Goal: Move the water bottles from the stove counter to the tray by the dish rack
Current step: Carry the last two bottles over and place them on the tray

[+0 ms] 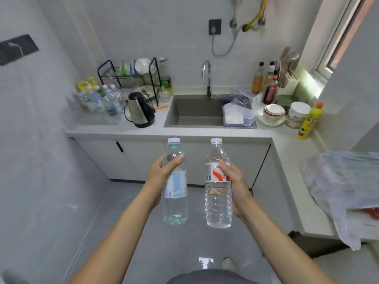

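Both hands are loaded and the person faces the sink counter. The left hand (164, 171) is wrapped around a clear plastic water bottle with a pale blue label (175, 181), thumb across its shoulder; the right hand (230, 181) is clasped on a clear ribbed water bottle with a red and white label (217, 181). Both bottles are upright, side by side but apart, held in the air over the grey floor, near the white cabinet fronts.

The target sits far left: a clear shallow tray (98, 117) on the counter, just in front of the black wire dish rack (131, 76), already carrying a cluster of capped water bottles (100, 99) at its far end. The near part of the tray looks free, so that is probably the place to set these two down, one at a time, bases flat and clear of the standing group.

Watch the black and steel electric kettle (141, 109) with its cord, just right of the tray; the right arm would do best to come in from the near edge. The grey sink (194, 111) and stacked white bowls (274, 113) lie well to the right, out of the way.
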A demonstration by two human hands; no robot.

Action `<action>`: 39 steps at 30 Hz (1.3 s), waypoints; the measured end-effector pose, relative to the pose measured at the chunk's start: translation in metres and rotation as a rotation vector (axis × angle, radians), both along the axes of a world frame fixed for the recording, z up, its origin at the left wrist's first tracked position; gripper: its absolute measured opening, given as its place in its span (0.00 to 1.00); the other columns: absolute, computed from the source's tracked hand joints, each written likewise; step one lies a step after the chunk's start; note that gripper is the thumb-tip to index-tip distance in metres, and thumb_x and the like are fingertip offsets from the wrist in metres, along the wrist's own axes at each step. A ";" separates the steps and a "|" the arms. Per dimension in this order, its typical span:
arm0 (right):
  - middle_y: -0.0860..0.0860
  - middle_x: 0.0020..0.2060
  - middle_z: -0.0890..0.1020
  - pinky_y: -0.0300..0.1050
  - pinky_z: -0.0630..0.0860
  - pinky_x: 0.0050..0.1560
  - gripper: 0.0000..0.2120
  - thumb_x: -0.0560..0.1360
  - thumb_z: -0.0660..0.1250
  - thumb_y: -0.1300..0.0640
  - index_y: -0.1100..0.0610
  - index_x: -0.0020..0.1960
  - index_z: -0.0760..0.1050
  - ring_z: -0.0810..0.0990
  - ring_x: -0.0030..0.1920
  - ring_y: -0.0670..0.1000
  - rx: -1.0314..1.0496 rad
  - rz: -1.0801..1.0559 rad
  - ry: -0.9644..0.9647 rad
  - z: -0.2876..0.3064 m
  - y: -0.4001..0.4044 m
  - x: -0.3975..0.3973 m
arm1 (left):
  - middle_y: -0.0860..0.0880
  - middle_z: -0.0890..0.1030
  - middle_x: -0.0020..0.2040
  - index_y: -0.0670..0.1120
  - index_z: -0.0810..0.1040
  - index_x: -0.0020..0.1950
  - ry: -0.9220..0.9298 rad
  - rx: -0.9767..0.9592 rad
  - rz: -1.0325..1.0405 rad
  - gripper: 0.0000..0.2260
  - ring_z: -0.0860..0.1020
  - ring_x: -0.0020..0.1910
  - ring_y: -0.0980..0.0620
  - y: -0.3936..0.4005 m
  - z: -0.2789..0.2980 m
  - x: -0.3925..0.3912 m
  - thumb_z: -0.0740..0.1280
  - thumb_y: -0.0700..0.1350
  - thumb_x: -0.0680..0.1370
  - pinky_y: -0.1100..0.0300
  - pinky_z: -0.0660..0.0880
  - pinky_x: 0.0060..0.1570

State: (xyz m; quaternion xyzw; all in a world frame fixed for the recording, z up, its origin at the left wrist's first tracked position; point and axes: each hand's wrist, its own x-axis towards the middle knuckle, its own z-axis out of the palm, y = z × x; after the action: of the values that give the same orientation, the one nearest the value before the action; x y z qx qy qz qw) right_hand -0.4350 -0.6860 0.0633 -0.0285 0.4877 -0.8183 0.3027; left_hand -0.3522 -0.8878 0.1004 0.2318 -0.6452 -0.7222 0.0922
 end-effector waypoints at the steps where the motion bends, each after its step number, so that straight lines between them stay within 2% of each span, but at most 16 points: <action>1: 0.59 0.44 0.80 0.47 0.78 0.35 0.20 0.77 0.74 0.48 0.61 0.61 0.78 0.81 0.36 0.55 0.007 0.040 0.004 0.000 -0.012 -0.014 | 0.49 0.83 0.43 0.47 0.81 0.54 -0.007 -0.013 0.047 0.22 0.82 0.38 0.50 -0.011 0.001 -0.005 0.77 0.60 0.69 0.58 0.80 0.41; 4: 0.58 0.44 0.82 0.48 0.79 0.37 0.18 0.76 0.74 0.46 0.58 0.59 0.80 0.82 0.37 0.56 0.032 0.151 0.006 0.002 -0.047 -0.046 | 0.49 0.81 0.39 0.47 0.79 0.52 -0.019 -0.025 0.199 0.26 0.81 0.35 0.50 -0.036 0.004 -0.016 0.77 0.63 0.65 0.55 0.80 0.39; 7: 0.57 0.43 0.82 0.49 0.78 0.40 0.17 0.76 0.73 0.45 0.57 0.57 0.82 0.81 0.38 0.55 0.027 0.254 0.035 0.009 -0.084 -0.075 | 0.48 0.81 0.38 0.46 0.78 0.51 0.017 -0.015 0.328 0.25 0.81 0.35 0.49 -0.055 0.009 -0.026 0.78 0.62 0.65 0.55 0.80 0.38; 11: 0.57 0.47 0.84 0.52 0.79 0.46 0.22 0.75 0.73 0.44 0.59 0.61 0.82 0.82 0.44 0.57 0.088 0.370 0.096 0.010 -0.139 -0.097 | 0.49 0.85 0.44 0.45 0.82 0.56 0.015 -0.064 0.437 0.24 0.83 0.40 0.50 -0.082 0.006 -0.028 0.77 0.60 0.69 0.58 0.80 0.41; 14: 0.55 0.45 0.84 0.50 0.80 0.44 0.21 0.77 0.72 0.46 0.59 0.63 0.82 0.83 0.43 0.55 0.104 0.445 0.112 0.008 -0.188 -0.101 | 0.51 0.87 0.45 0.48 0.84 0.57 0.014 -0.082 0.518 0.22 0.85 0.42 0.53 -0.114 0.003 -0.021 0.77 0.59 0.69 0.63 0.80 0.42; 17: 0.55 0.45 0.84 0.52 0.81 0.43 0.17 0.79 0.72 0.47 0.58 0.62 0.82 0.83 0.42 0.54 0.123 0.526 0.111 0.007 -0.243 -0.103 | 0.51 0.86 0.44 0.49 0.83 0.53 0.013 -0.050 0.603 0.24 0.84 0.41 0.52 -0.158 -0.003 -0.014 0.78 0.62 0.64 0.60 0.80 0.42; 20: 0.56 0.45 0.84 0.53 0.80 0.44 0.21 0.76 0.73 0.45 0.58 0.63 0.81 0.83 0.42 0.55 0.144 0.604 0.129 0.000 -0.302 -0.105 | 0.50 0.84 0.42 0.51 0.83 0.49 0.020 -0.005 0.662 0.18 0.82 0.40 0.50 -0.211 -0.017 -0.009 0.78 0.60 0.66 0.54 0.80 0.44; 25: 0.55 0.45 0.85 0.52 0.80 0.45 0.18 0.79 0.74 0.49 0.60 0.61 0.80 0.85 0.43 0.55 0.205 0.607 0.201 -0.007 -0.408 -0.113 | 0.52 0.83 0.38 0.52 0.83 0.44 0.044 0.032 0.715 0.09 0.81 0.37 0.51 -0.315 -0.032 -0.012 0.77 0.55 0.70 0.54 0.80 0.41; 29: 0.56 0.45 0.86 0.53 0.83 0.45 0.14 0.80 0.71 0.52 0.59 0.61 0.80 0.85 0.43 0.55 0.205 0.559 0.232 0.002 -0.494 -0.115 | 0.52 0.84 0.38 0.48 0.82 0.48 0.014 -0.012 0.730 0.14 0.83 0.37 0.54 -0.400 -0.022 -0.009 0.77 0.55 0.70 0.60 0.80 0.38; 32: 0.58 0.46 0.86 0.54 0.83 0.46 0.15 0.80 0.72 0.52 0.60 0.62 0.79 0.85 0.44 0.58 0.205 0.526 0.226 0.006 -0.554 -0.110 | 0.52 0.86 0.40 0.48 0.84 0.49 -0.012 -0.086 0.722 0.12 0.84 0.38 0.54 -0.464 -0.009 -0.001 0.79 0.53 0.72 0.64 0.80 0.38; 35: 0.59 0.47 0.85 0.58 0.82 0.50 0.21 0.75 0.76 0.48 0.61 0.60 0.78 0.85 0.45 0.59 0.207 0.534 0.227 0.003 -0.601 -0.106 | 0.52 0.87 0.42 0.49 0.84 0.50 -0.034 -0.148 0.717 0.11 0.85 0.40 0.55 -0.517 -0.002 -0.001 0.79 0.53 0.74 0.62 0.81 0.41; 37: 0.60 0.46 0.85 0.58 0.82 0.50 0.24 0.73 0.76 0.47 0.62 0.60 0.77 0.85 0.45 0.60 0.214 0.536 0.218 0.002 -0.629 -0.108 | 0.53 0.87 0.42 0.48 0.84 0.51 -0.039 -0.139 0.723 0.09 0.85 0.40 0.55 -0.545 -0.003 -0.008 0.78 0.51 0.76 0.61 0.80 0.41; 39: 0.59 0.46 0.85 0.57 0.82 0.49 0.22 0.74 0.76 0.50 0.62 0.61 0.77 0.86 0.45 0.59 0.219 0.535 0.222 -0.001 -0.656 -0.113 | 0.54 0.87 0.41 0.50 0.84 0.51 -0.042 -0.113 0.736 0.07 0.86 0.39 0.56 -0.571 -0.004 -0.020 0.77 0.51 0.77 0.61 0.79 0.40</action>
State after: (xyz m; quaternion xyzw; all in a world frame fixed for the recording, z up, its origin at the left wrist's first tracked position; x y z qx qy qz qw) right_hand -0.5479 -1.3420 0.0626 -0.2123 0.5784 -0.6439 0.4537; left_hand -0.3725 -1.4588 0.0960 0.4574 -0.5591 -0.5992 0.3451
